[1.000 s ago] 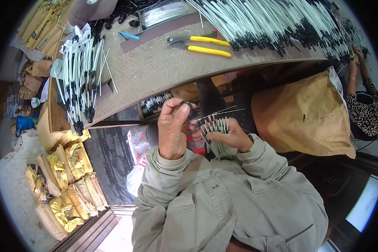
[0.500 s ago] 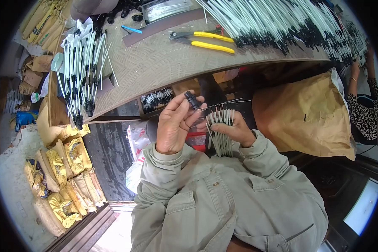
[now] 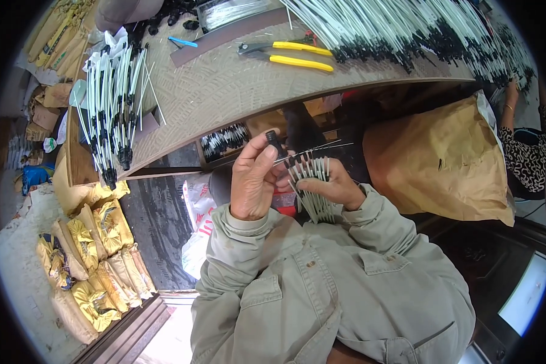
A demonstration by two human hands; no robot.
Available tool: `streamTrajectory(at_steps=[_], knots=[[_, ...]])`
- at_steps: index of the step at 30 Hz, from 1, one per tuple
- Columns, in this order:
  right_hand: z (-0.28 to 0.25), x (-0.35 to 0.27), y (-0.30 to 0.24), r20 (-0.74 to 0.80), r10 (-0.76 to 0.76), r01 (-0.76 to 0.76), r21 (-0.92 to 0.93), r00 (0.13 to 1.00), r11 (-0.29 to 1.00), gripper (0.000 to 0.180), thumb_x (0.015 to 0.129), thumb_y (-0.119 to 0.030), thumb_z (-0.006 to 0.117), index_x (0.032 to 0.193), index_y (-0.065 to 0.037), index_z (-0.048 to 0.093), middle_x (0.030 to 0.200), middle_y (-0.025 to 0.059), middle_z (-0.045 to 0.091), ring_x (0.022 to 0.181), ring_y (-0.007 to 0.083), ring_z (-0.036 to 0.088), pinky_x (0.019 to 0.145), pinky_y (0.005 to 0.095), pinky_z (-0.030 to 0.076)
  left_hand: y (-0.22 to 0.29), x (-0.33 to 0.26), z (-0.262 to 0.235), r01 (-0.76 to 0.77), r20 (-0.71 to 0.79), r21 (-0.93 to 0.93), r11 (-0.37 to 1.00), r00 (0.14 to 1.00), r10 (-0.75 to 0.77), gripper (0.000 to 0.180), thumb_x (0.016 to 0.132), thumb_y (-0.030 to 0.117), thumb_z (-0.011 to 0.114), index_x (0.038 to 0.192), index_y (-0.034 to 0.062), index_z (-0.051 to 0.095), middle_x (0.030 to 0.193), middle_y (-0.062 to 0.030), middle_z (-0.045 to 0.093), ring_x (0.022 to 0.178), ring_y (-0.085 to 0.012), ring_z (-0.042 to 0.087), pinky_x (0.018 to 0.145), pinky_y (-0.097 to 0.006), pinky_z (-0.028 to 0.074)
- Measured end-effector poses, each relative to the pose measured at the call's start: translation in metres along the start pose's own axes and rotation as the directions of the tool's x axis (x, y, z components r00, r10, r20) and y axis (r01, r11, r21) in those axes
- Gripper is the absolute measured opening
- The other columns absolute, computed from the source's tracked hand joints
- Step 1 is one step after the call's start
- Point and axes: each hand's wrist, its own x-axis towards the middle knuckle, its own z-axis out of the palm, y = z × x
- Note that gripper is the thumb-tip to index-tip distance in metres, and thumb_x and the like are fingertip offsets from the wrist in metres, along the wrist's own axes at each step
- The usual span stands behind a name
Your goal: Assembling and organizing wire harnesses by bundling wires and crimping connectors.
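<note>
Between the thumb and fingers of my left hand [image 3: 253, 179] is a small black ribbed plastic fitting [image 3: 272, 139], held upright in front of my chest. My right hand [image 3: 340, 187] is closed around a fanned bundle of thin pale rods [image 3: 315, 197], several with dark tips pointing up. A few thin, needle-like rods [image 3: 321, 147] stick out sideways over the top of the bundle, near my left fingertips. How those thin rods meet the fitting is hidden by my fingers.
Across the table [image 3: 224, 88] ahead lie yellow-handled pliers [image 3: 285, 54], a blue tool [image 3: 182, 42], and a large pile of white rods with black ends [image 3: 394, 30]. Another rod bundle [image 3: 112, 103] overhangs the left edge. A brown paper sack [image 3: 437, 161] stands right; a co-worker's arm [image 3: 511, 100] shows beyond.
My left hand has tilted the black fitting more upright and lowered it slightly. The rod bundle in my right hand has shifted a little left, its tips nearer the left fingers.
</note>
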Motion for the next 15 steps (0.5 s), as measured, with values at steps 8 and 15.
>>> streamTrajectory(at_steps=[8,15], knots=[[-0.0023,-0.0014,-0.0009,-0.012,-0.005,0.005,0.028,1.000,1.000,0.035,0.084,-0.003,0.058,0.116,0.007,0.049,0.100,0.0163,0.064,0.096,0.0212,0.061,0.086,0.0326,0.048,-0.0049,-0.0014,0.0041,-0.035,-0.022,0.048,0.998,0.999,0.036,0.042,0.087,0.024,0.059,0.122,0.0030,0.048,0.095,-0.0034,0.060,0.073,-0.0106,0.058,0.057,-0.025,0.049],[-0.0012,-0.0042,-0.0067,-0.087,-0.029,0.028,-0.008,0.996,1.000,0.029,0.081,-0.005,0.063,0.107,0.003,0.057,0.093,0.0072,0.064,0.086,0.0121,0.059,0.077,0.0264,0.048,-0.0098,-0.0073,0.0095,-0.178,0.012,0.003,0.984,0.984,0.178,0.043,0.088,0.004,0.053,0.129,-0.0011,0.041,0.107,-0.0082,0.057,0.087,-0.0145,0.059,0.068,-0.021,0.049]])
